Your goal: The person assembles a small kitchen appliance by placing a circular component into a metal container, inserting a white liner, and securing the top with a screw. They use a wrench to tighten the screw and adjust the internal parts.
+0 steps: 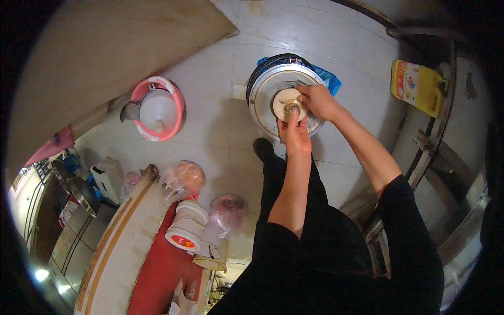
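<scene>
A round beige disc (281, 103) with a brass-coloured knob (292, 106) at its centre is held over a wide, round, metal-rimmed vessel (261, 111). My left hand (296, 137) comes from below, its thumb on the knob and the other fingers partly hidden at the near edge of the disc. At the disc's right edge, my right hand (319, 101) grips with thumb and fingers bent. I cannot tell whether the disc touches the vessel beneath. Black hose or cable-like loops and a blue plastic bag (329, 80) lie behind the vessel.
A pink-rimmed basin (178, 110) with a metal pan stands on the tiled floor (212, 68) to the left. Nearer are white buckets (185, 231) and plastic-wrapped bundles (227, 211). A yellow jug (417, 86) is by the rack at right; a large brown panel (131, 47) juts in at upper left.
</scene>
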{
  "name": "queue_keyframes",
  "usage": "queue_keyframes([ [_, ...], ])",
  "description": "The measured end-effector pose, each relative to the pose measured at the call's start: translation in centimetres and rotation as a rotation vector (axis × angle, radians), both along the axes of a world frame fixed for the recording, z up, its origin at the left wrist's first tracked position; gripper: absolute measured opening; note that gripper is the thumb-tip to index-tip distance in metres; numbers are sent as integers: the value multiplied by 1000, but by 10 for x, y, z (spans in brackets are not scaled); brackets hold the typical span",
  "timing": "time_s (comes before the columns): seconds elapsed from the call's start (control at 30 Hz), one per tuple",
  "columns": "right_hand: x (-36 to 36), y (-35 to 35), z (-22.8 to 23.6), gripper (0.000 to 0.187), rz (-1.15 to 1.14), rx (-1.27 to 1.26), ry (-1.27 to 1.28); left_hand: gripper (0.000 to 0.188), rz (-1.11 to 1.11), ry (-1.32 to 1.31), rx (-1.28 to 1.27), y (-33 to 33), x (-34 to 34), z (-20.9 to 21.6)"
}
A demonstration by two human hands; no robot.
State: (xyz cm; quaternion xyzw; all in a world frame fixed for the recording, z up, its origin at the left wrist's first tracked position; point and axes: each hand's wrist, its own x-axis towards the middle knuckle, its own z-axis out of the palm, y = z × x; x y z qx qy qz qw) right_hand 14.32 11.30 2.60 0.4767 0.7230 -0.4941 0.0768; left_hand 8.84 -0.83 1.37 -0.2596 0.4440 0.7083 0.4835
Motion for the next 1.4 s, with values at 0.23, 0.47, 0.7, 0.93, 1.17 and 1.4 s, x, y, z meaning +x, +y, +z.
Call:
queue_keyframes([
  [0.23,-8,1,-11,27,91,116,-60,53,51,-37,-14,4,2,-3],
  [0.47,-5,-7,-4,27,88,205,-83,64,81,47,-108,14,5,10],
  [0.7,-9,-14,-13,31,-105,238,43,56,-98,103,-89,13,0,16],
  [0.93,-8,-16,-20,30,-148,220,50,49,-140,55,-108,13,-8,18],
  [1.17,-8,-17,-27,26,-150,251,39,48,-184,24,-75,8,-19,22],
  [1.4,-9,-29,-27,30,32,381,-109,36,-437,115,-77,-18,-28,62],
])
